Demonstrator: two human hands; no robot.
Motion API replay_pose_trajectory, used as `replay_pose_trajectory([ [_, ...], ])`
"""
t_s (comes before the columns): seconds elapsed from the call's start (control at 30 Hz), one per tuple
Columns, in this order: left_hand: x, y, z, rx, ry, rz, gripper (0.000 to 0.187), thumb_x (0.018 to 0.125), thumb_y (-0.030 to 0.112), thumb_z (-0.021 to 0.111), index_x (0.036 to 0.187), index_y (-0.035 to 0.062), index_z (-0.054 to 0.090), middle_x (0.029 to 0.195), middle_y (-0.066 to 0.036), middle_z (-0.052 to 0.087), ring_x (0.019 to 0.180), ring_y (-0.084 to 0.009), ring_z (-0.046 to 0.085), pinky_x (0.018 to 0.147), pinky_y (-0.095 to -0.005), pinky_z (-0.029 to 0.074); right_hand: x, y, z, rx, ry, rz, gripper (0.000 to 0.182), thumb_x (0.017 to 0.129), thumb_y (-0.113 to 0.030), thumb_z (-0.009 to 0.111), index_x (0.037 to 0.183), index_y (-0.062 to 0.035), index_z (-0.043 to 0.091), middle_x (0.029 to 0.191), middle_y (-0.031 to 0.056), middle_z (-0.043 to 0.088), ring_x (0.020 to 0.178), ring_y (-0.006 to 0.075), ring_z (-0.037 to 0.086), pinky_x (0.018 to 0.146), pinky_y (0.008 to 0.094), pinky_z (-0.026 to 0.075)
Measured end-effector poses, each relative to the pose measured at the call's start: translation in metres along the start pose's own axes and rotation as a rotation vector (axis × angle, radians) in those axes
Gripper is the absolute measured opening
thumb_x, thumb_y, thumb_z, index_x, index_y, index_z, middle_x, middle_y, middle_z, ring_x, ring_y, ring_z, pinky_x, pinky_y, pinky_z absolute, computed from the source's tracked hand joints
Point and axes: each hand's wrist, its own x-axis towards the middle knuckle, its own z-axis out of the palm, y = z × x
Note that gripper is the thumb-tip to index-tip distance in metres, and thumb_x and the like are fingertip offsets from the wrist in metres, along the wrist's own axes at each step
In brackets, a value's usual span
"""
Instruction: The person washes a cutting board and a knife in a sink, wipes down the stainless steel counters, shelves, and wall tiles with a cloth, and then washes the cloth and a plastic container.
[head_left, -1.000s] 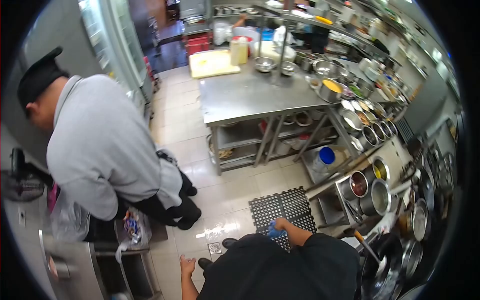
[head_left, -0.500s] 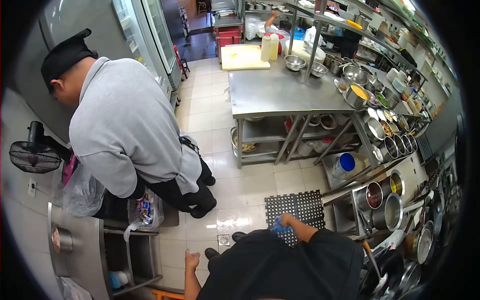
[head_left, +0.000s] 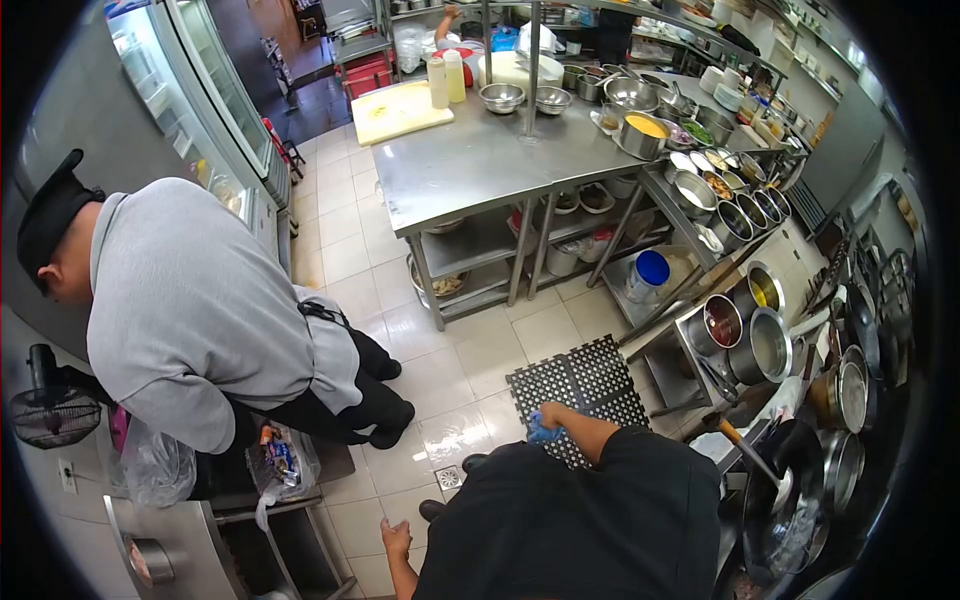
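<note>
My right hand (head_left: 552, 413) is closed around a crumpled blue cloth (head_left: 541, 433), held in front of my dark shirt and above the black perforated floor mat (head_left: 585, 385). My left hand (head_left: 397, 537) hangs low over the pale floor tiles, fingers apart, with nothing in it. Near the feet, a square floor drain (head_left: 449, 477) lies between the two hands. Both hands are away from the counters.
A co-worker in a grey top (head_left: 200, 290) bends over a bagged item (head_left: 282, 460) at the left. Ahead stands a steel table (head_left: 480, 180) with a yellowish cutting board (head_left: 402, 112). At right are several pots (head_left: 768, 345) and a wok (head_left: 790, 500) with a ladle-like tool.
The view has swung right, so the table and co-worker sit further left. My right hand still holds the blue cloth; my left hand stays low and empty.
</note>
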Motion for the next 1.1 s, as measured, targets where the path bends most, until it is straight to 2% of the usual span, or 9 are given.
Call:
replay_pose_trajectory([
  [0.2,0.005,0.009,0.006,0.035,-0.024,0.020,0.078,0.077,0.012,0.063,0.138,0.0006,0.016,0.080,-0.010,0.058,0.059,-0.0154,0.053,0.049,-0.0287,0.046,-0.027,0.005,-0.007,0.087,-0.006,-0.019,0.026,0.051,-0.008,0.057,0.073,0.0011,0.069,0.083,0.0232,0.064,0.082,0.0344,0.064,0.068,0.0392,0.051],
  [0.3,0.010,0.005,0.009,-0.003,0.024,0.040,0.066,0.076,0.007,0.061,0.131,-0.0035,0.027,0.078,-0.009,0.057,0.062,-0.0141,0.054,0.051,-0.0274,0.046,0.026,0.037,0.058,0.108,0.030,0.009,0.026,0.050,-0.007,0.057,0.072,0.0011,0.069,0.081,0.0235,0.064,0.079,0.0344,0.064,0.064,0.0412,0.050],
  [0.5,0.051,-0.034,0.011,-0.087,0.027,0.289,0.030,0.074,-0.006,0.051,0.104,-0.0055,0.048,0.079,-0.007,0.057,0.066,-0.0114,0.054,0.056,-0.0207,0.044,0.027,0.048,0.051,-0.008,-0.106,-0.110,0.024,0.050,-0.004,0.055,0.069,0.0016,0.068,0.078,0.0239,0.063,0.072,0.0357,0.063,0.058,0.0431,0.048],
  [0.57,0.063,-0.045,0.012,-0.245,0.068,0.360,0.039,0.071,-0.016,0.035,0.103,0.0006,0.050,0.078,-0.007,0.058,0.058,-0.0127,0.052,0.048,-0.0235,0.042,0.017,0.043,0.044,-0.080,-0.083,-0.067,0.034,0.071,-0.024,0.056,0.100,-0.0123,0.067,0.091,0.0178,0.065,0.081,0.0317,0.063,0.067,0.0388,0.049],
  [0.67,0.052,-0.042,0.020,-0.285,0.204,0.361,0.039,0.071,-0.017,0.030,0.099,-0.0002,0.051,0.069,-0.005,0.055,0.053,-0.0109,0.048,0.047,-0.0214,0.039,0.036,0.056,0.051,-0.104,-0.101,-0.090,0.034,0.074,-0.028,0.055,0.101,-0.0114,0.066,0.094,0.0184,0.065,0.085,0.0330,0.062,0.070,0.0392,0.050],
  [0.73,0.033,-0.033,0.016,-0.241,0.176,0.336,0.035,0.072,-0.014,0.033,0.099,-0.0013,0.051,0.065,-0.004,0.054,0.051,-0.0108,0.048,0.046,-0.0213,0.039,0.038,0.055,0.048,-0.065,-0.064,-0.118,0.034,0.075,-0.029,0.054,0.102,-0.0115,0.066,0.095,0.0187,0.064,0.087,0.0337,0.062,0.072,0.0396,0.050],
  [0.8,0.024,-0.027,0.014,-0.193,0.146,0.314,0.031,0.074,-0.011,0.036,0.100,-0.0023,0.051,0.062,-0.004,0.053,0.050,-0.0107,0.047,0.046,-0.0212,0.039,0.035,0.045,0.040,0.041,0.074,-0.059,0.023,0.057,-0.006,0.056,0.075,-0.0023,0.070,0.086,0.0218,0.064,0.078,0.0343,0.063,0.063,0.0425,0.049],
  [1.0,0.033,-0.043,0.010,-0.215,0.194,0.374,0.026,0.079,-0.004,0.034,0.098,0.0000,0.052,0.062,-0.009,0.057,0.047,-0.0142,0.050,0.044,-0.0207,0.037,0.027,0.024,0.006,-0.086,-0.079,-0.120,0.026,0.062,-0.008,0.054,0.082,-0.0011,0.069,0.091,0.0229,0.063,0.082,0.0354,0.062,0.068,0.0413,0.049],
  [1.1,0.013,-0.022,0.019,-0.531,0.180,0.142,0.023,0.087,0.011,0.037,0.099,0.0001,0.054,0.065,-0.011,0.059,0.052,-0.0171,0.053,0.048,-0.0224,0.039,0.024,0.019,0.002,0.060,-0.055,-0.081,0.029,0.064,-0.011,0.054,0.087,-0.0013,0.069,0.093,0.0230,0.063,0.086,0.0353,0.062,0.071,0.0408,0.049],
])
